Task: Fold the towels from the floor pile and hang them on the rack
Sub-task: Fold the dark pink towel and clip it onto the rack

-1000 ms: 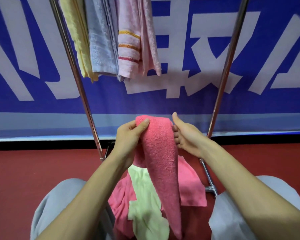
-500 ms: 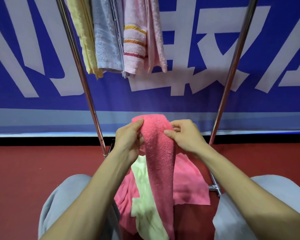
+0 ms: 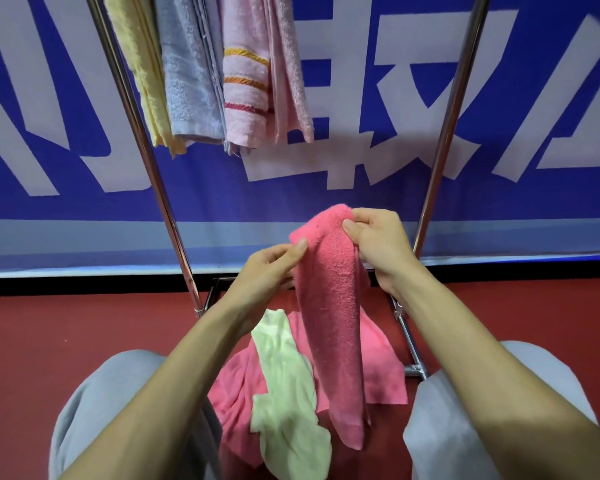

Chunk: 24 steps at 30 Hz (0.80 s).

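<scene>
**Pink towel held up in both hands before the rack**

The pink towel [image 3: 329,306] hangs as a folded strip at the centre of the view, clear of the floor [image 3: 49,341]; the right hand [image 3: 378,247] pinches its top fold between thumb and fingers [image 3: 352,233]; the left hand [image 3: 264,275], at 9 o'clock of the towel, grips its edge likewise; at 6 o'clock lie a pale green towel [image 3: 288,393] and a second pink cloth [image 3: 381,368]; at 11 o'clock, the rack [image 3: 146,150] carries three hung towels [image 3: 191,74].

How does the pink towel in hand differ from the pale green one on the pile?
The coral pink towel hangs lengthwise, pinched at its top by left hand and right hand; the pale green towel lies crumpled on the pile, untouched. Pink looks fluffy; green thinner. Neither is on the rack.
</scene>
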Available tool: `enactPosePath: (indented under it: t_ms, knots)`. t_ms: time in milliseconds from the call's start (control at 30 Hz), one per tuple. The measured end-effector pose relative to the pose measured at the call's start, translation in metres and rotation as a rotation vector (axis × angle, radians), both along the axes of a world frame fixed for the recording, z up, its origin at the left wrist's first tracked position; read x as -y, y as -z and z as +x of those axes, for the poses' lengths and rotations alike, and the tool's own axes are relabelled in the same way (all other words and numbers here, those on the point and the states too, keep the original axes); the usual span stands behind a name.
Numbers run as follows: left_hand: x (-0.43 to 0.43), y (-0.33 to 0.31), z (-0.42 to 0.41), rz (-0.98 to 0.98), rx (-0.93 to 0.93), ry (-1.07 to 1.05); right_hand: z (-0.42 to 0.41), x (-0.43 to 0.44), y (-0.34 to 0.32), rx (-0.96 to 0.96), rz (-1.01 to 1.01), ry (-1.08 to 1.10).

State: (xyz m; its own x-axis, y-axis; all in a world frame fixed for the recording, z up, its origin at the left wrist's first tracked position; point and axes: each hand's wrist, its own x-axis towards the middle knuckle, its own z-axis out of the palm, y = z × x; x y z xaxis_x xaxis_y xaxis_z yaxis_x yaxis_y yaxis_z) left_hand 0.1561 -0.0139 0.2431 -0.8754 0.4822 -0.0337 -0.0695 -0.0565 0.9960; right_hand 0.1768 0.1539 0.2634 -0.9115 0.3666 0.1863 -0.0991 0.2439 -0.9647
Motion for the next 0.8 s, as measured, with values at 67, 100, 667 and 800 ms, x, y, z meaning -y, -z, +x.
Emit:
enactPosePath:
  t_ms: [67, 100, 667, 800]
  knots:
    - [-0.003, 0.005, 0.003, -0.045, -0.019, 0.027, 0.003, 0.001, -0.004, 0.002, -0.108, -0.027]
    - [-0.005, 0.008, 0.004, -0.054, -0.036, 0.024, 0.005, 0.001, -0.007, 0.004, -0.141, -0.034]
    - [-0.007, 0.006, -0.004, 0.113, -0.047, -0.355, -0.001, 0.003, 0.012, 0.391, -0.096, -0.175]
    - [0.000, 0.003, -0.009, 0.215, 0.171, -0.400, 0.001, 0.012, 0.018, 0.433, 0.017, -0.325]
